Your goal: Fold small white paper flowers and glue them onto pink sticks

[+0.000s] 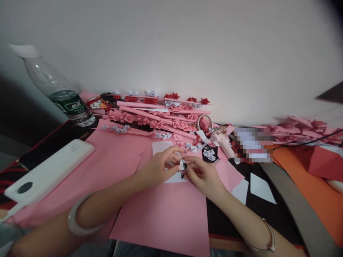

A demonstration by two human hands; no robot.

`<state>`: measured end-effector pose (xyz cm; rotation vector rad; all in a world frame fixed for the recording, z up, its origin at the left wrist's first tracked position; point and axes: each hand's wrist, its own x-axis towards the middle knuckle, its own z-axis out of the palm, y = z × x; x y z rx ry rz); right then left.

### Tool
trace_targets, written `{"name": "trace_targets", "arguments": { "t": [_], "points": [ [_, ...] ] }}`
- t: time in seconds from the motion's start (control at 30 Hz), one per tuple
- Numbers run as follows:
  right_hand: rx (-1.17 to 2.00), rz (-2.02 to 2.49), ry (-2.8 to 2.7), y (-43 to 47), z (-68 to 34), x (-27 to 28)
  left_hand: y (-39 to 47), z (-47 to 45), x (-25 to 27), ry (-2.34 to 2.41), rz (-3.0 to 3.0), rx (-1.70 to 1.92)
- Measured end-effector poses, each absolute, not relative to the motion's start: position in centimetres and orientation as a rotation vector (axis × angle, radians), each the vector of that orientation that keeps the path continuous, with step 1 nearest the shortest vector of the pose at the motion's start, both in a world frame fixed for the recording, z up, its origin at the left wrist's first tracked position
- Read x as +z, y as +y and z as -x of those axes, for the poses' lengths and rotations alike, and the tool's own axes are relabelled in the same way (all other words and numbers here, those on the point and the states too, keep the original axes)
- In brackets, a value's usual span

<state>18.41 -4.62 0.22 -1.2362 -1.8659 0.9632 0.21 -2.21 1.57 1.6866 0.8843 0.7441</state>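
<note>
A small folded white paper flower [182, 164] is pinched between my two hands, over the middle of the table. My left hand [163, 165] holds it from the left with thumb and fingers closed on it. From the right, my right hand [202, 174] grips its other side with the fingertips. Part of the flower is covered by my fingers. Beneath the hands lie white paper [175, 177] and a large pink sheet [166, 214]. Just beyond, several finished white paper flowers [209, 154] rest on a dark surface.
A water bottle [66, 100] and white power bank [50, 171] stand at the left. Pink rolled stems with paper flowers [150, 119] pile along the wall. A pink-white glue gun [223, 142] and tape roll [204, 122] lie behind my right hand. White paper pieces [262, 188] are at the right.
</note>
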Motion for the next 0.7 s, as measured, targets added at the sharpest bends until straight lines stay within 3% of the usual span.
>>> {"name": "trace_targets", "arguments": {
  "t": [0.5, 0.7],
  "points": [
    [1.181, 1.12, -1.599, -4.3, -18.0, 0.3, -1.9, -0.5, 0.5, 0.841, -1.403, 0.791],
    [0.977, 1.167, -1.72, -4.2, -18.3, 0.6, -1.7, -0.5, 0.1, 0.822, -1.253, 0.751]
  ]
}}
